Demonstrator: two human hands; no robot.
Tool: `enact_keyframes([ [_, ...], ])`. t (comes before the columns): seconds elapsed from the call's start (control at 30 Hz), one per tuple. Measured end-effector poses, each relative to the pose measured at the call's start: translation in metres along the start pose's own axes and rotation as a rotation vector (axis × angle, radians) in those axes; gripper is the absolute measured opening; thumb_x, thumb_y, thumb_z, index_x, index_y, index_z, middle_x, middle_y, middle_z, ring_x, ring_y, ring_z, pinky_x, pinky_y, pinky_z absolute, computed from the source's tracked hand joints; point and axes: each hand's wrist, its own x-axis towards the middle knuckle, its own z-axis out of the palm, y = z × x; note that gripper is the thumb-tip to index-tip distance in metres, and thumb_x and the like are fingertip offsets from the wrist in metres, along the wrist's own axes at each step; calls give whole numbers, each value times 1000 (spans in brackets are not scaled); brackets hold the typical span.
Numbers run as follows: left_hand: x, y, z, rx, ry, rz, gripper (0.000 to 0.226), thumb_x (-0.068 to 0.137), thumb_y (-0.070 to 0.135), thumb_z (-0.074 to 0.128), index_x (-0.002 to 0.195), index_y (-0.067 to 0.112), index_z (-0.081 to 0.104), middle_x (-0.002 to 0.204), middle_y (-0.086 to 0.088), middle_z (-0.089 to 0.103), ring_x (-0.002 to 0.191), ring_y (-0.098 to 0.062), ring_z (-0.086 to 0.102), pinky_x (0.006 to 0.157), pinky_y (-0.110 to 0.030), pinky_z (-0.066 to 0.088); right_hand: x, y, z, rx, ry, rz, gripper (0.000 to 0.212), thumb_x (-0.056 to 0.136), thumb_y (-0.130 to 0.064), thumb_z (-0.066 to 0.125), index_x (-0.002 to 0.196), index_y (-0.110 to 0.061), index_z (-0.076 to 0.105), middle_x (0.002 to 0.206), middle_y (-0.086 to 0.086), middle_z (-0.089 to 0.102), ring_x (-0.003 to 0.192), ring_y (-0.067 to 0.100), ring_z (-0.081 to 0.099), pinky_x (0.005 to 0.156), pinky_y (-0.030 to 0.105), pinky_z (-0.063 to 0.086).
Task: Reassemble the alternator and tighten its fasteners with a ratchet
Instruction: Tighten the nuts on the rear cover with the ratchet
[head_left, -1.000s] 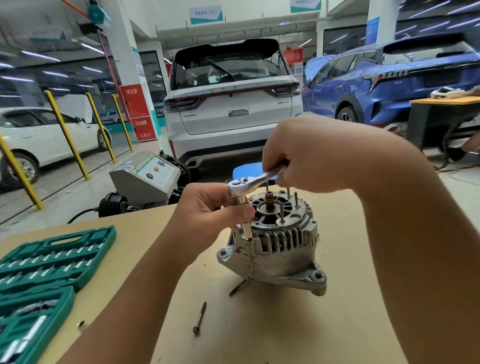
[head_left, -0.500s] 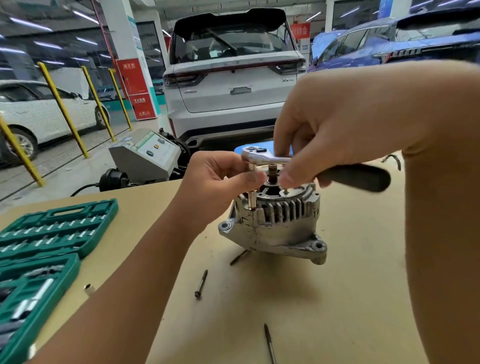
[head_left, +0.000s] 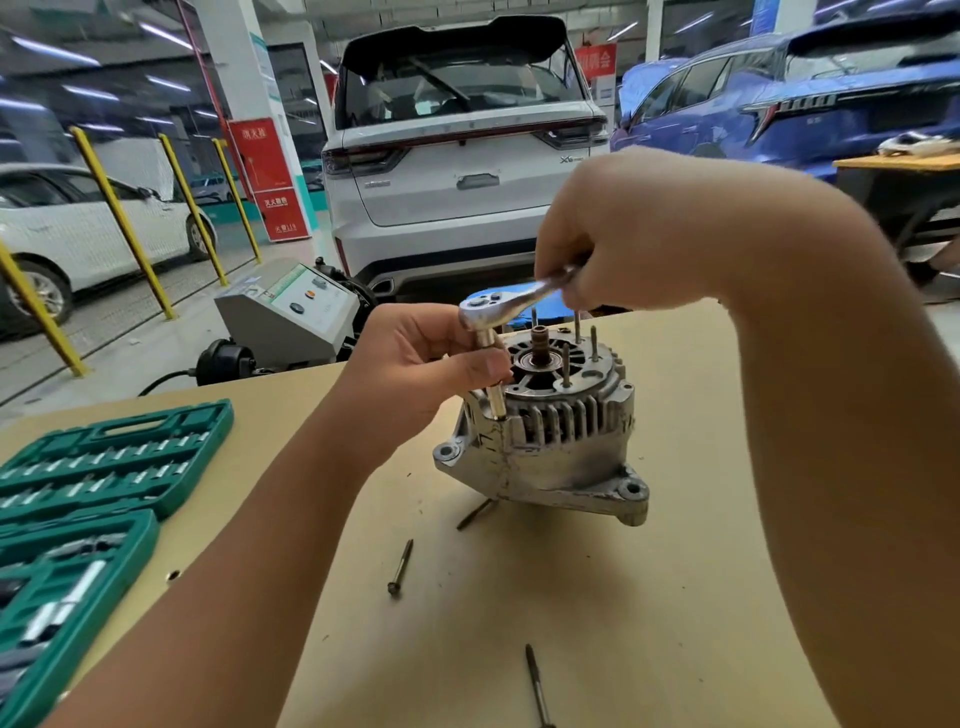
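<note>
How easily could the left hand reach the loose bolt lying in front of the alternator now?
Probably yes, once it lets go. The left hand now steadies the socket extension of the ratchet. The loose bolt lies on bare table beside the left forearm, nothing covering it.

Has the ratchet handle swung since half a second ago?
Yes. The ratchet handle, gripped by the right hand, pointed right across the alternator then; now it points toward the white car.

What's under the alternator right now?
The alternator stands on the table. A dark bolt pokes out from beneath its near-left edge; how far it reaches under is hidden by the housing.
</note>
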Motion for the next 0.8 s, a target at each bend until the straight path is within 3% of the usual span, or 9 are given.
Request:
enact_keyframes([
  [0.17, 3, -4, 8, 59, 34, 35, 18, 79, 20, 82, 96, 14, 82, 88, -18, 77, 85, -39, 73, 81, -49, 62, -8, 0, -8, 79, -203, -58, 12, 80, -36, 80, 82, -24, 77, 61, -11, 72, 56, 5, 69, 61, 31, 54],
  [0.2, 3, -3, 6, 61, 21, 31, 14, 79, 19, 82, 94, 17, 82, 86, -14, 77, 82, -33, 73, 79, -44, 62, -6, 1, -7, 68, -170, -54, 5, 82, -30, 79, 84, -27, 78, 64, -11, 72, 59, 7, 69, 63, 33, 55],
  [0.27, 2, -1, 2, 45, -6, 17, 11, 79, 17, 80, 88, 24, 83, 80, -6, 76, 76, -23, 71, 74, -32, 61, 3, 4, 1, 7, -32, -22, 17, 87, -17, 73, 93, -32, 78, 73, -12, 69, 70, 11, 64, 61, 29, 52],
  [0.33, 2, -2, 1, 18, 4, -1, 11, 79, 15, 79, 86, 22, 83, 78, -6, 76, 76, -23, 72, 72, -29, 59, 6, 1, 3, 0, 49, -13, 15, 88, -19, 72, 94, -31, 78, 75, -12, 67, 72, 11, 62, 56, 25, 46],
  [0.47, 4, -5, 4, 69, 34, 36, 13, 80, 15, 80, 93, 12, 81, 86, -16, 76, 84, -42, 71, 77, -45, 63, -5, 1, -9, 82, -212, -49, 13, 81, -34, 80, 86, -23, 76, 60, -12, 71, 54, 4, 69, 62, 30, 54],
  [0.53, 3, -4, 2, 47, 6, 31, 11, 78, 18, 82, 90, 18, 82, 85, -9, 77, 82, -35, 72, 75, -39, 62, -3, 4, -8, 37, -152, -59, 8, 84, -24, 78, 89, -30, 74, 66, -13, 72, 61, 7, 69, 61, 31, 52],
  [0.63, 1, -2, -1, -10, 3, 1, 14, 78, 11, 79, 86, 22, 82, 80, -4, 76, 78, -24, 73, 72, -28, 57, 4, 1, 1, 4, 29, -12, 23, 89, -14, 69, 90, -36, 74, 82, -14, 66, 75, 11, 61, 58, 26, 47],
  [0.7, 2, -5, 3, 21, 40, 19, 11, 79, 11, 78, 88, 17, 81, 81, -10, 76, 78, -34, 73, 71, -36, 60, 2, -1, -1, 32, -24, -32, 2, 87, -27, 75, 87, -28, 76, 72, -10, 70, 66, 10, 65, 55, 25, 46],
  [0.8, 3, -5, 7, 78, 46, 38, 15, 78, 19, 83, 90, 10, 80, 85, -22, 74, 81, -48, 68, 76, -53, 59, -5, -1, -9, 38, -204, -53, 12, 82, -37, 77, 81, -25, 76, 59, -13, 70, 52, 1, 66, 60, 30, 53],
])
